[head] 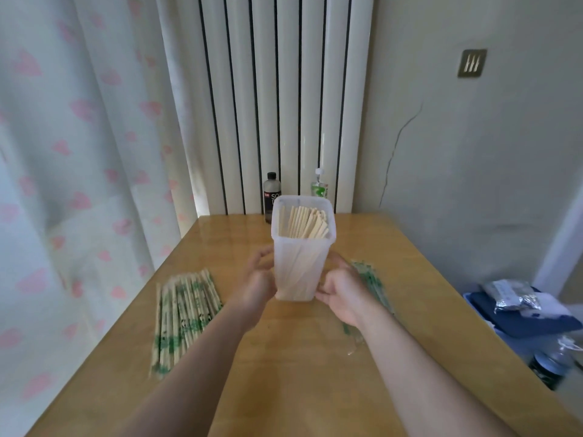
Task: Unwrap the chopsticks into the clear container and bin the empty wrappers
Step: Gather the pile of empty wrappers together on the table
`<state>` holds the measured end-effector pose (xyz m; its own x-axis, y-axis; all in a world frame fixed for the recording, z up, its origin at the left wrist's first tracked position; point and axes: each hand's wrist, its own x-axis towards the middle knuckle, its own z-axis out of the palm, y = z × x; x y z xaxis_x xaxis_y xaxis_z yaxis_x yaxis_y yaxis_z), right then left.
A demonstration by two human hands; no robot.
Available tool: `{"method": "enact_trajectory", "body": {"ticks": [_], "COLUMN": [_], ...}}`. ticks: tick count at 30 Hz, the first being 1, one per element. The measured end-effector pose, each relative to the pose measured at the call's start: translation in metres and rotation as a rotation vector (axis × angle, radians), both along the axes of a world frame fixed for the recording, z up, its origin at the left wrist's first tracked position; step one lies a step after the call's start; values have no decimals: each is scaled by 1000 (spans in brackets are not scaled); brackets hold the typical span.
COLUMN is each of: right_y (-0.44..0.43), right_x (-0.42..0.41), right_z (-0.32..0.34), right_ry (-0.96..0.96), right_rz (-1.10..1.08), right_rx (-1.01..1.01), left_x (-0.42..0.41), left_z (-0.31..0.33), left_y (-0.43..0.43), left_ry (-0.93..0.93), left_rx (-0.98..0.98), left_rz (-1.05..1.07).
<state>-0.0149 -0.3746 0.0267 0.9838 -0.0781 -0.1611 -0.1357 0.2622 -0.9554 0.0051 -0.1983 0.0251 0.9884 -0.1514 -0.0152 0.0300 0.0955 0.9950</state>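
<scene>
A tall clear container [301,247] stands on the wooden table [284,357] at its middle, holding several bare wooden chopsticks [304,222]. My left hand [257,283] grips its lower left side and my right hand [339,291] grips its lower right side. A pile of wrapped chopsticks [183,313] with green print lies on the table to the left. Empty clear wrappers [370,282] with green print lie to the right, partly hidden behind my right hand.
A dark bottle [272,192] and a green-labelled pouch [319,186] stand at the table's far edge before a white radiator. A curtain hangs at the left. A blue bin [530,326] with bags and a jar [550,367] sits beyond the table's right edge.
</scene>
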Motion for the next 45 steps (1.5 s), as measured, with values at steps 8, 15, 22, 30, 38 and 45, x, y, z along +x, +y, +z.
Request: {"method": "enact_trajectory", "body": {"ticks": [8,15,22,30,38,45], "right_y": [13,20,20,13,10,18], "right_x": [7,2,1,17,29,30], "right_z": [0,6,15,36,17,6], "right_ry": [-152,-151,22,295,314,279], "right_rz": [-18,-17,59,43,3,-22], "right_rx": [-75,-150,-154,-206,-201,-223], "left_x": [-2,1,-1,14,20,25], "left_z": [-9,-11,-2,21,2,-11], "left_y": [-10,-6,-1,-2,-9,-11], "left_ry": [-198,-216,18,144,184,178], "left_rx": [78,39,21,138,198,189], "left_rz": [-32,-34,24,88,97,113]}}
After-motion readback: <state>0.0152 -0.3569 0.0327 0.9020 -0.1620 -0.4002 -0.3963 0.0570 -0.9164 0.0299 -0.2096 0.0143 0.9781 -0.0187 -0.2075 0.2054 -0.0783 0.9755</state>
